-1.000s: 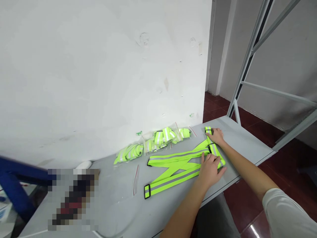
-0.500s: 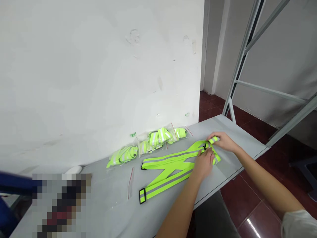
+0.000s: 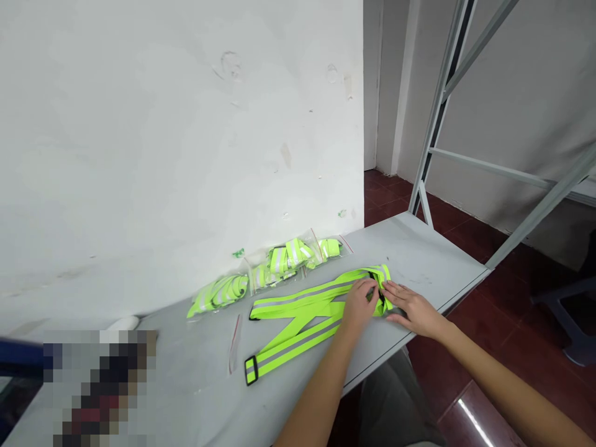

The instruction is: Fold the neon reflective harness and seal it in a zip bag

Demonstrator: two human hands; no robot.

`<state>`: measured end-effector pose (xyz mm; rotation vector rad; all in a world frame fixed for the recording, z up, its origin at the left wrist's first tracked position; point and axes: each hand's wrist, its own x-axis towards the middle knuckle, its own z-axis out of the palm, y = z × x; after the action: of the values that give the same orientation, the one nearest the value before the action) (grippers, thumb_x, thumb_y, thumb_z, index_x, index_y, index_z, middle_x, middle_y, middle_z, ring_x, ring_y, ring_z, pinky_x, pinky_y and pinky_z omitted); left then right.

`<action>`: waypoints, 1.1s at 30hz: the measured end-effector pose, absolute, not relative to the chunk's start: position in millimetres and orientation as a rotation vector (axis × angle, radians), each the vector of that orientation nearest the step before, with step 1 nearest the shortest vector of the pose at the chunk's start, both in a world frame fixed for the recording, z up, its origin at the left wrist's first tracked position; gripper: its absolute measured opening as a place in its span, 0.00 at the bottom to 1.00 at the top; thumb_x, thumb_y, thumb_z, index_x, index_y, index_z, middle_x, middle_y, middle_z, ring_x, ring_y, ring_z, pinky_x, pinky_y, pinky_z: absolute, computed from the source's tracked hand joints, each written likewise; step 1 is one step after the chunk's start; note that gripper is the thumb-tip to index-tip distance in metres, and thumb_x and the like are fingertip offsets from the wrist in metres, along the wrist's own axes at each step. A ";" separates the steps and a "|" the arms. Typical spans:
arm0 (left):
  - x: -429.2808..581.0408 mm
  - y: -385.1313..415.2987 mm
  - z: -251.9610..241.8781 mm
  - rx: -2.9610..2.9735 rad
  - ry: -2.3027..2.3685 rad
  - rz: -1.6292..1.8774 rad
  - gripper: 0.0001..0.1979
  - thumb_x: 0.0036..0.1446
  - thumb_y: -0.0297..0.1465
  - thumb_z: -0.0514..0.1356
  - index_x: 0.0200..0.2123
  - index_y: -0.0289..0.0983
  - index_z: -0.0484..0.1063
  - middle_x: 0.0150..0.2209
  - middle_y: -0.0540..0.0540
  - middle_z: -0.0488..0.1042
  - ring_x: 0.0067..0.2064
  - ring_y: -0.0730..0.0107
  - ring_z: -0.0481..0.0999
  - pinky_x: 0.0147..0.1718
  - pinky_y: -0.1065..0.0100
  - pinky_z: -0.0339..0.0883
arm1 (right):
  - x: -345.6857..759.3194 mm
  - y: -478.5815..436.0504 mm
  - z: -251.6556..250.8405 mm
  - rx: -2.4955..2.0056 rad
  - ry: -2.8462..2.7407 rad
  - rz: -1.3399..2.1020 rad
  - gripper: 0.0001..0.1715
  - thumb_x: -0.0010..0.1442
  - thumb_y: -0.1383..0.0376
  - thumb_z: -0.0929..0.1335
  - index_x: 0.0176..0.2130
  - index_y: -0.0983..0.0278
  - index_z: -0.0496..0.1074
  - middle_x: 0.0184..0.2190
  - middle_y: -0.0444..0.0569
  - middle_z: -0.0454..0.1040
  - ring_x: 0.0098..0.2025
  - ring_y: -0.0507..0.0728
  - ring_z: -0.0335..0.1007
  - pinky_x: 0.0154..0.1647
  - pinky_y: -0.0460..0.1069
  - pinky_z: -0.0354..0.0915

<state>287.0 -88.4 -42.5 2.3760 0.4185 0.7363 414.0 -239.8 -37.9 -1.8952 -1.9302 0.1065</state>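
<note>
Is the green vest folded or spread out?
Mostly spread: the vest lies flat on the table; only the end under the left hand and right hand is folded.

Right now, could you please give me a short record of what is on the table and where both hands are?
Surface: grey table
Main item: neon-green reflective strap harness, lying flat
Left hand: on the harness's folded end
Right hand: flat, fingertips at that fold
By wall: bagged green straps
Loose: clear zip bag

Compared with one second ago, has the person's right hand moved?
Yes. The right hand came back from the white wall toward the grey table's near edge, fingertips at the neon-green reflective strap's folded end.
</note>
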 end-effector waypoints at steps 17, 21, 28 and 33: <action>258.4 -80.4 -45.4 2.742 0.304 0.081 0.49 0.55 0.57 0.50 0.69 0.37 0.34 0.71 0.45 0.33 0.70 0.46 0.35 0.64 0.44 0.41 | 422.0 -218.5 -39.0 -1.742 -1.861 0.230 0.31 0.56 0.66 0.72 0.58 0.58 0.66 0.57 0.53 0.69 0.58 0.61 0.67 0.57 0.57 0.66; 258.9 -80.5 -40.0 2.728 0.343 0.089 0.42 0.58 0.46 0.52 0.69 0.36 0.40 0.71 0.46 0.35 0.70 0.47 0.37 0.65 0.47 0.41 | 419.6 -207.5 -34.9 -1.751 -2.007 0.022 0.29 0.55 0.69 0.71 0.56 0.64 0.66 0.51 0.57 0.72 0.54 0.62 0.68 0.53 0.57 0.68; 250.9 -92.3 -38.3 2.698 0.408 0.176 0.35 0.56 0.36 0.54 0.66 0.37 0.50 0.69 0.45 0.47 0.69 0.49 0.45 0.65 0.46 0.40 | 409.4 -200.8 -43.3 -1.695 -2.085 -0.089 0.24 0.52 0.75 0.67 0.50 0.66 0.68 0.42 0.57 0.73 0.48 0.63 0.69 0.47 0.59 0.71; 242.9 -96.9 -39.0 2.645 0.404 0.276 0.35 0.54 0.34 0.56 0.65 0.36 0.52 0.69 0.44 0.50 0.68 0.52 0.49 0.64 0.48 0.45 | 402.4 -207.1 -42.1 -1.655 -2.115 -0.131 0.22 0.58 0.71 0.64 0.52 0.64 0.68 0.44 0.57 0.74 0.50 0.63 0.69 0.49 0.59 0.70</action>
<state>242.9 -96.9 -39.0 2.6446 0.4036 0.2763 402.4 -207.1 -42.1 -1.6554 -2.1155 -0.1306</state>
